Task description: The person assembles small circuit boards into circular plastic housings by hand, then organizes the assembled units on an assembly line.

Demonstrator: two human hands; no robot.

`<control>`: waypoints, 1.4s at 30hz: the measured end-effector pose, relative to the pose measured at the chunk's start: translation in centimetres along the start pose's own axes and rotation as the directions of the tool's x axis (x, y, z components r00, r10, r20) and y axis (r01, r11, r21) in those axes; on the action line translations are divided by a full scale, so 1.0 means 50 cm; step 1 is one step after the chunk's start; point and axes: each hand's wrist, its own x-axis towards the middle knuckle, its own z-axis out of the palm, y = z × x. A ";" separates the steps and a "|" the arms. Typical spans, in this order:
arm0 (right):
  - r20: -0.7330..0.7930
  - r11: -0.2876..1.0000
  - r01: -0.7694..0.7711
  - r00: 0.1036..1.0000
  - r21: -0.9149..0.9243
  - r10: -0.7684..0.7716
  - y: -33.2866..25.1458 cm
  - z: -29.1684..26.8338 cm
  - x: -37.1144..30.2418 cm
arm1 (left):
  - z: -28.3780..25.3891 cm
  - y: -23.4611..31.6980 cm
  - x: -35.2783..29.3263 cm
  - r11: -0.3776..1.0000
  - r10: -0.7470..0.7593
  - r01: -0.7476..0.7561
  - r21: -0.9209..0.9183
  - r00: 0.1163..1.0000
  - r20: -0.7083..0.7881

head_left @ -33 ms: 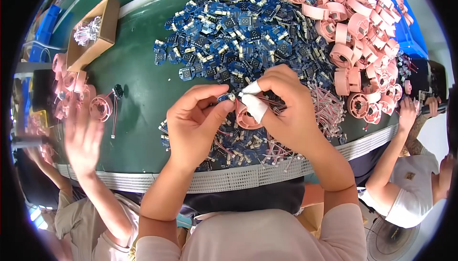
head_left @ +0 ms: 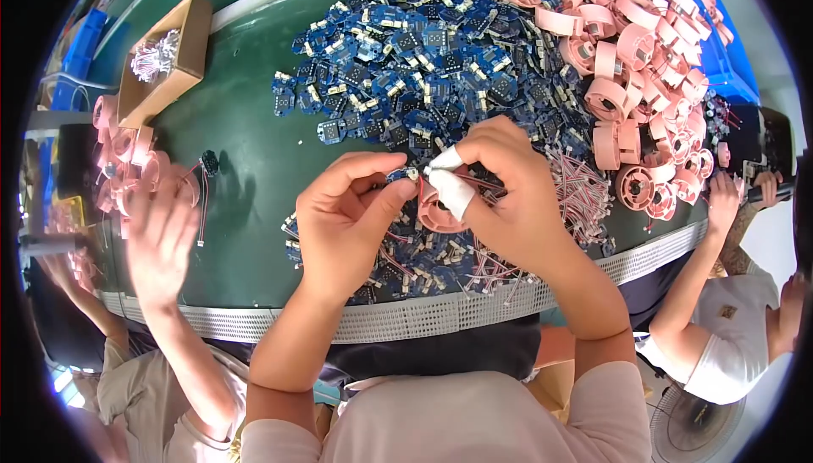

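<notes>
L hand (head_left: 343, 213) grip narrow, pinching blue PCB (head_left: 396, 174); R hand (head_left: 517, 196) grip narrow on sm wht connector (head_left: 427, 170)

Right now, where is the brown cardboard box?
In the head view, the cardboard box sits on the green table at the upper left, just beyond the small heap of pink rings and left of the pile of blue circuit boards.
</notes>
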 end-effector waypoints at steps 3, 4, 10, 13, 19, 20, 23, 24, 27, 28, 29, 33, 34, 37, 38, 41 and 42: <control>0.045 0.998 0.038 0.998 -0.040 -0.036 -0.003 0.003 0.003 | -0.004 -0.003 0.004 0.999 0.035 -0.035 0.003 0.999 0.013; 0.049 0.998 0.050 0.998 -0.046 -0.048 -0.002 0.005 0.003 | -0.005 -0.004 0.004 0.999 0.032 -0.032 -0.002 0.999 0.017; 0.025 0.976 0.119 0.993 -0.181 -0.116 -0.006 0.004 -0.001 | -0.001 0.000 0.005 0.997 0.047 -0.048 0.055 0.999 0.019; -0.038 0.973 0.132 0.989 -0.188 -0.141 -0.005 0.010 -0.003 | 0.002 0.005 0.005 0.996 0.064 -0.065 0.059 0.998 0.022; -0.024 0.987 0.127 0.991 -0.099 -0.130 0.006 0.009 -0.001 | 0.002 0.009 0.004 0.993 0.066 -0.071 0.091 0.996 0.058; -0.024 0.987 0.128 0.991 -0.100 -0.131 0.005 0.009 -0.001 | 0.002 0.009 0.005 0.993 0.067 -0.072 0.089 0.996 0.058; -0.011 0.986 0.139 0.990 -0.091 -0.141 0.004 0.010 -0.001 | -0.001 0.010 0.004 0.996 0.050 -0.054 0.073 0.998 0.049; -0.012 0.984 0.158 0.987 -0.086 -0.160 0.006 0.011 -0.002 | -0.005 0.010 0.004 0.999 0.000 -0.003 0.044 0.998 0.057; -0.011 0.977 0.186 0.982 -0.101 -0.188 0.004 0.014 -0.001 | -0.007 0.008 0.003 0.998 -0.058 0.058 0.002 0.997 0.058; -0.011 0.974 0.192 0.981 -0.121 -0.195 0.003 0.015 -0.001 | -0.007 0.008 0.003 0.998 -0.068 0.069 -0.012 0.996 0.052; -0.010 0.974 0.193 0.981 -0.119 -0.196 0.003 0.016 -0.001 | -0.007 0.009 0.003 0.998 -0.068 0.069 -0.011 0.996 0.050; -0.016 0.978 0.185 0.982 -0.093 -0.187 0.010 0.013 -0.004 | -0.006 0.009 0.003 0.998 -0.054 0.055 -0.016 0.995 0.080; -0.014 0.987 0.158 0.987 -0.024 -0.158 0.015 0.011 -0.006 | -0.005 0.008 0.005 0.999 -0.030 0.032 -0.009 0.994 0.104; 0.089 0.990 0.117 0.988 0.076 -0.123 0.014 -0.003 -0.008 | -0.001 0.028 -0.002 0.999 -0.012 0.005 0.049 0.989 0.150; 0.049 0.979 0.144 0.987 0.145 -0.152 0.017 0.003 -0.008 | -0.006 0.029 -0.006 0.997 0.007 -0.019 0.074 0.987 0.160; 0.021 0.981 0.110 0.993 0.162 -0.115 0.015 0.000 -0.017 | -0.010 0.026 -0.008 0.994 0.038 -0.053 0.093 0.986 0.162; 0.015 0.987 0.065 0.998 0.145 -0.068 0.013 0.003 -0.023 | -0.013 0.025 -0.006 0.996 0.038 -0.049 0.070 0.988 0.150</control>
